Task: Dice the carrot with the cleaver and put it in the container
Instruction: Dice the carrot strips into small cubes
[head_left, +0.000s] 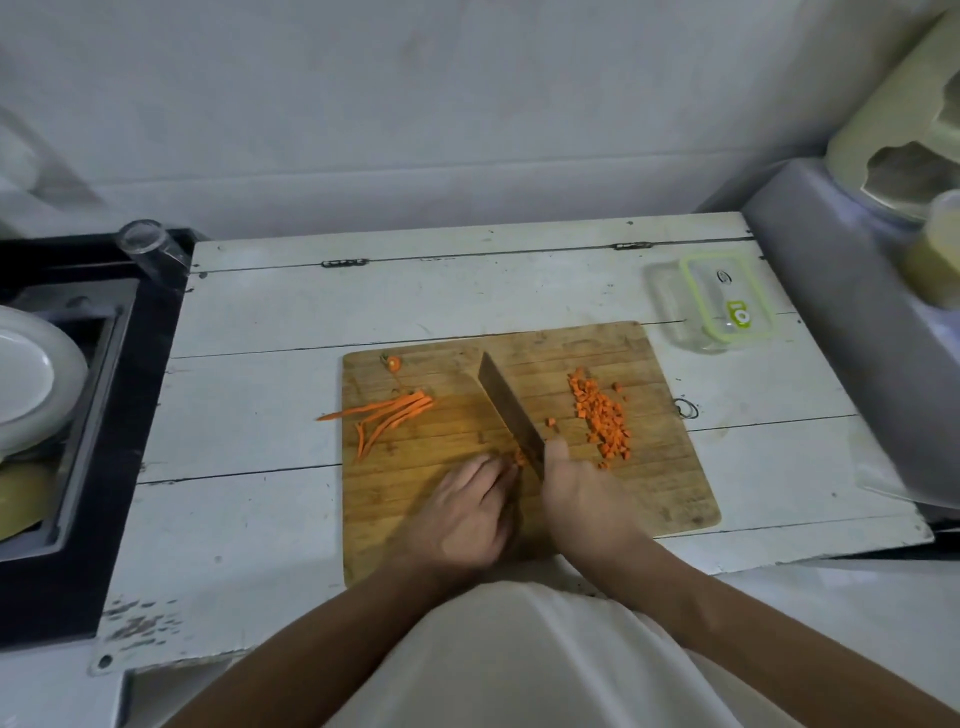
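Note:
A wooden cutting board (649, 499) lies on the white table. My right hand (582, 499) grips the handle of the cleaver (506, 410), whose blade points away to the upper left. My left hand (462, 514) rests on the board beside the blade, fingers curled over a few small carrot pieces (519, 457) at the blade's heel. A pile of diced carrot (602, 415) sits on the board's right half. Several thin carrot strips (389, 413) lie on its left part, and a carrot end (395, 364) lies near the far left corner. A clear container with a green-rimmed lid (722, 306) stands beyond the board at the right.
A black-rimmed sink (104, 415) with white plates (31, 384) lies to the left, and a clear glass (150, 249) stands at its far corner. A grey appliance (857, 322) and jars crowd the right side. A wall rises behind the table.

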